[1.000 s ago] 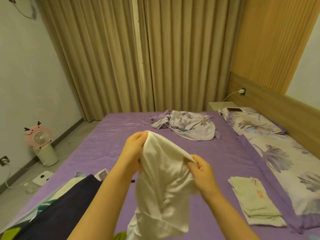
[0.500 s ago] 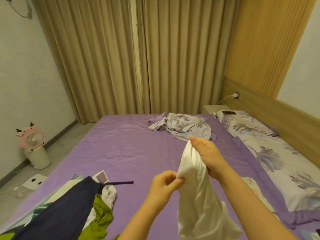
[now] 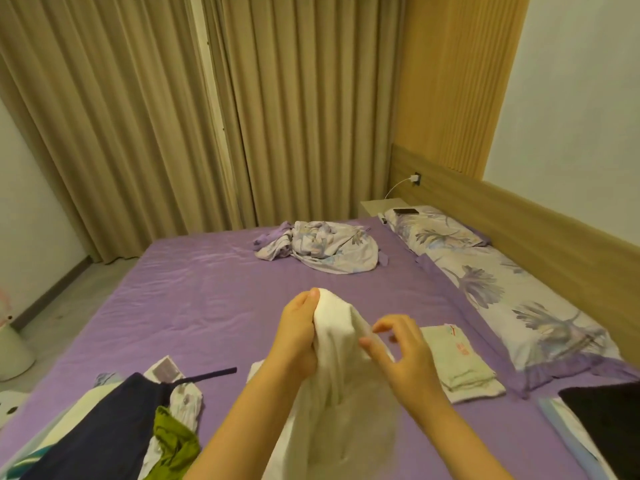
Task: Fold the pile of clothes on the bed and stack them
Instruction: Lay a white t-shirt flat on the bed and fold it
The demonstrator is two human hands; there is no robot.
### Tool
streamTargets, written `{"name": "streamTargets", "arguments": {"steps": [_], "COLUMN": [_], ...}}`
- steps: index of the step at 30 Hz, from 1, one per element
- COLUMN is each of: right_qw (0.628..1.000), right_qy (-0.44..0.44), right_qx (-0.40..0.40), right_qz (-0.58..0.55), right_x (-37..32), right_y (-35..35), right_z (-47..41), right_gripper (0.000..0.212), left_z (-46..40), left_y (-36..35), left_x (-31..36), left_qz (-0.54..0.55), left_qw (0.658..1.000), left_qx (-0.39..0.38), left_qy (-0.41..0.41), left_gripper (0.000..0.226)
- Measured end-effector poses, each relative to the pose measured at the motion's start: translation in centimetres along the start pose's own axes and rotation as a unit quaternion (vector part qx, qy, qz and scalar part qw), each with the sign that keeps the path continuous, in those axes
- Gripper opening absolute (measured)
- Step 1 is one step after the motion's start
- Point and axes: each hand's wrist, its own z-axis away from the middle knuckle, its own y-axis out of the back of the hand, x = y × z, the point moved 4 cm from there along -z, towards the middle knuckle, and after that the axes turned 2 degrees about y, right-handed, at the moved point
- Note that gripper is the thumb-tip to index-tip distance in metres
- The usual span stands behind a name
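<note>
A white garment [image 3: 341, 393] hangs in front of me above the purple bed [image 3: 207, 299]. My left hand [image 3: 298, 337] is shut on its top edge and holds it up. My right hand [image 3: 398, 351] hovers just right of the cloth with fingers spread, fingertips close to it but gripping nothing. The unfolded pile [image 3: 114, 427] lies at the lower left: a dark navy piece, a green piece and white printed pieces. A folded pale stack [image 3: 457, 362] rests on the bed to the right.
A crumpled floral sheet [image 3: 322, 249] lies at the far middle of the bed. Floral pillows [image 3: 502, 289] run along the wooden headboard on the right. A phone [image 3: 406, 211] sits on the far pillow. A dark item [image 3: 609, 420] is at the lower right. Curtains hang behind.
My left hand has risen and taken the top of the white garment. My right hand has let go of it, dropped lower and opened. The view shifted slightly.
</note>
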Motion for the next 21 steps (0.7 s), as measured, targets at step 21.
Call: {"name": "streamTargets", "arguments": {"steps": [21], "right_qw": [0.874], "right_qy": [-0.202], "right_qx": [-0.120], "right_qz": [-0.425], "right_x": [-3.9], "right_y": [-5.6], "right_z": [-4.9], "right_gripper": [0.024], "left_z": [2.6], "left_y": [11.2], "left_x": [3.7], "left_qz": [-0.373], "left_qw": [0.845], "left_qx": [0.140], "left_qy": [-0.358], "left_gripper": [0.013]}}
